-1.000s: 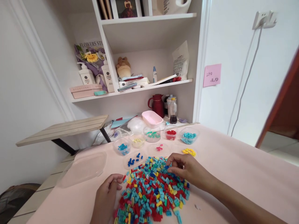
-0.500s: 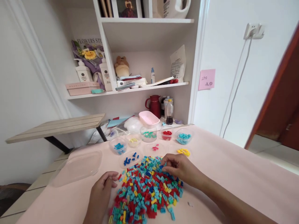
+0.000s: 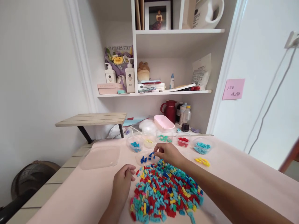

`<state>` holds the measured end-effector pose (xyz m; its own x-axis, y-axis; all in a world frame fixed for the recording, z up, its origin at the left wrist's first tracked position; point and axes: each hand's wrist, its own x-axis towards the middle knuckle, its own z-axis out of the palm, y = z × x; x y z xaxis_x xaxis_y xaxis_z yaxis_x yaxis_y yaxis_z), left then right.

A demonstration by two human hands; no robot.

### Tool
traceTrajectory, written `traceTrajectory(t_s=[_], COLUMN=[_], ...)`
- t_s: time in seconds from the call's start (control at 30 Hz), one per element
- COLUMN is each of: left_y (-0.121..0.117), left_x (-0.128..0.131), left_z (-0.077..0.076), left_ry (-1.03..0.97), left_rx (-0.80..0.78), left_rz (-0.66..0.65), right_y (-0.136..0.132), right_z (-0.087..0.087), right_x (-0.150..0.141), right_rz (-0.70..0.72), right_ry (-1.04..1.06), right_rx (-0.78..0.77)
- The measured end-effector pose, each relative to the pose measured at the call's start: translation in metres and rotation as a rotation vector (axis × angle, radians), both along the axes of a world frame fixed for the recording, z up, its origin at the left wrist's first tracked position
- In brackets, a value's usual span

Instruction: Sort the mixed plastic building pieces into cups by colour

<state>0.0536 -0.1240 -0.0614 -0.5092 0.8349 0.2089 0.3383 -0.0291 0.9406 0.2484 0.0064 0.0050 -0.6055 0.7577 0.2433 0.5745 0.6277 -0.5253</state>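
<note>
Clear plastic lid (image 3: 138, 159) probably keeps small dark-blue bricks (image 3: 142, 160) unmixed; my right hand (image 3: 170, 153) bunched, grip unclear; nearer left hand (image 3: 123, 178) loosely curled.

The person's left hand (image 3: 122, 179) and right hand (image 3: 168, 153) are bare, with slender fingers and narrow wrists. The left forearm (image 3: 112, 209) and right forearm (image 3: 217, 189) are bare too, smooth in outline; fingernails are too small to make out.
</note>
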Motion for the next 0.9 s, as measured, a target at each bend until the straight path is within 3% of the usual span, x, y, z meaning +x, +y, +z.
traceTrajectory(t_s=[0.17, 0.3, 0.5, 0.7, 0.9], left_y=[-0.002, -0.003, -0.002, -0.002, 0.000], left_x=[0.001, 0.003, 0.002, 0.002, 0.004], left_z=[0.001, 0.003, 0.002, 0.004, 0.009], left_ry=[-0.023, -0.037, -0.028, -0.005, 0.035], left_rx=[0.008, -0.001, -0.014, -0.048, -0.123], left_rz=[0.001, -0.005, 0.003, 0.008, 0.013], right_y=[0.013, 0.012, -0.013, -0.020, -0.019], right_z=[-0.008, -0.005, 0.000, -0.014, -0.028], right_x=[-0.037, -0.035, 0.019, 0.093, 0.122], right_rz=[-0.036, -0.047, 0.021, -0.020, -0.013], right_ry=[-0.102, -0.106, 0.134, 0.314, 0.405], right_rx=[0.092, 0.117, -0.022, -0.252, -0.284])
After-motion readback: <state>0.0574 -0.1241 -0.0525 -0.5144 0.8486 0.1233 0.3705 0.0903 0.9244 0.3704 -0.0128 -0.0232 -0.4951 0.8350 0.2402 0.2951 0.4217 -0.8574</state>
